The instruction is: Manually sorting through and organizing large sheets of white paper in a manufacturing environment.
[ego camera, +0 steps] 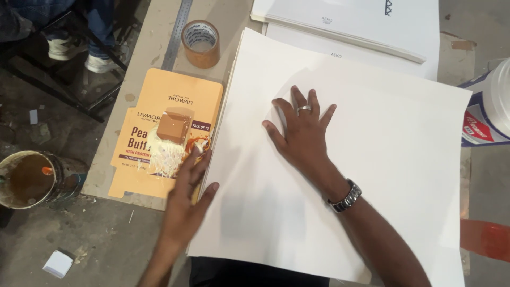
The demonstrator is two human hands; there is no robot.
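Note:
A large white sheet (372,175) lies flat across the worktable. My right hand (302,130) rests palm down on it with fingers spread, a ring on one finger and a metal watch on the wrist. My left hand (186,199), blurred, hovers at the sheet's left edge, fingers apart and holding nothing. Its fingertips reach over a flattened yellow-orange carton (146,101) that lies just left of the sheet.
A roll of brown tape (201,43) and a steel ruler (176,34) lie behind the carton. More white sheets (361,21) are stacked at the back. A white bucket (491,106) stands at right, a dirty tin (26,178) on the floor at left. Another person's shoes (79,56) show top left.

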